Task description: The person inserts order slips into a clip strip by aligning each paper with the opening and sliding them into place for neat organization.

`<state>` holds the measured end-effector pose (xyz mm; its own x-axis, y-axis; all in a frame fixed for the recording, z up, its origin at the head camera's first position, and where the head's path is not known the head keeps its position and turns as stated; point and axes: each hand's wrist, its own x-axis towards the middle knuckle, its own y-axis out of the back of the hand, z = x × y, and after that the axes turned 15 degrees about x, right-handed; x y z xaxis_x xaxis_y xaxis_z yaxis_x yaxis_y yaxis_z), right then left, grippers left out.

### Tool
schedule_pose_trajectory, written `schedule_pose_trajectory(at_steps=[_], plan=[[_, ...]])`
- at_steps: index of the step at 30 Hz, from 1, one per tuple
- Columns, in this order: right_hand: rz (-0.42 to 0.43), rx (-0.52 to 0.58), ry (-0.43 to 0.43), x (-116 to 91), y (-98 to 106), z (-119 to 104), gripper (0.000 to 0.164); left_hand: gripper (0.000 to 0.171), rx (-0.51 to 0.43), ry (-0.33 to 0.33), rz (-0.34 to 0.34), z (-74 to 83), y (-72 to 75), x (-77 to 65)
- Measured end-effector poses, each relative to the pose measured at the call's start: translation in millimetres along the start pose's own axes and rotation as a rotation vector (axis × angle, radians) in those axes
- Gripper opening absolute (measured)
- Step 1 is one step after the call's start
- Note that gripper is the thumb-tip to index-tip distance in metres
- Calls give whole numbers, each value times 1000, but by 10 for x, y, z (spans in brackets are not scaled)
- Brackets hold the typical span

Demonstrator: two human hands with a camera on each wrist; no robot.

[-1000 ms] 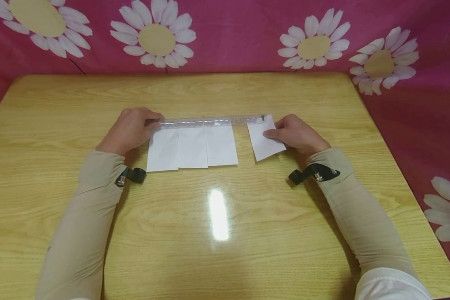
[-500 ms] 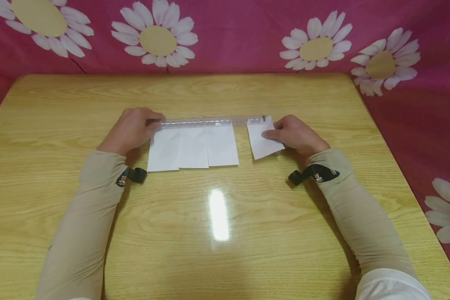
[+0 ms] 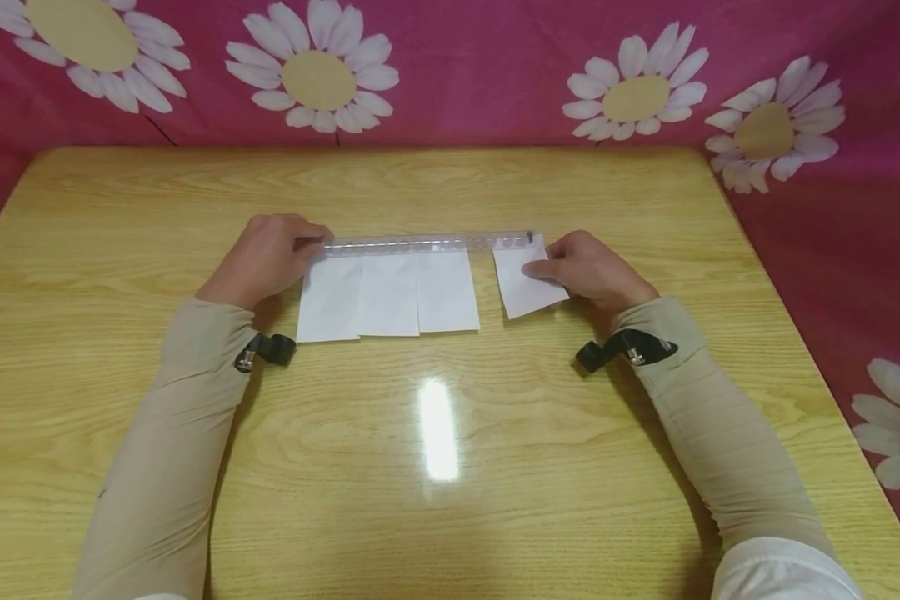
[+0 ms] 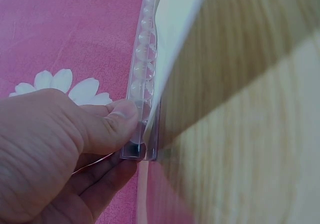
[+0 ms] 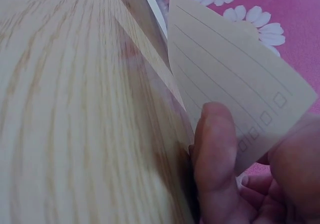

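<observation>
My left hand (image 3: 266, 254) pinches the left end of a clear plastic ticket rail (image 3: 390, 245). Clear round pieces line the inside of the rail (image 4: 145, 54) in the left wrist view. Three white paper slips hang from its left and middle part, edge to edge: the left slip (image 3: 330, 300), the middle slip (image 3: 390, 296) and the right slip (image 3: 447, 292). Beyond a gap, my right hand (image 3: 596, 271) pinches another slip (image 3: 521, 292), slightly tilted, with its top edge at the rail's right end. Ruled lines and small boxes mark the slip's other face (image 5: 220, 59).
The hands are over a wood-grain table (image 3: 330, 467) with a bright light reflection. Behind it and to the right hangs a pink cloth (image 3: 480, 67) with big white daisies. Black straps (image 3: 270, 350) circle both wrists over beige sleeves.
The slip in my right hand has turned a little and its lower corner has shifted slightly left. The left hand, the rail and the three hanging slips stay nearly in place.
</observation>
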<state>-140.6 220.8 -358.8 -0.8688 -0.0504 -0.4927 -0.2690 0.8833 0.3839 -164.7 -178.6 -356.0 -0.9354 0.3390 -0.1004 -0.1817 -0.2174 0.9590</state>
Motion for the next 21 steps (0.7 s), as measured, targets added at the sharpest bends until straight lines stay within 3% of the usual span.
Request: schedule_pose_trajectory(at_steps=[21], plan=[[4, -21, 12, -7, -27, -38, 32, 33, 13, -13, 19, -13, -16, 4]])
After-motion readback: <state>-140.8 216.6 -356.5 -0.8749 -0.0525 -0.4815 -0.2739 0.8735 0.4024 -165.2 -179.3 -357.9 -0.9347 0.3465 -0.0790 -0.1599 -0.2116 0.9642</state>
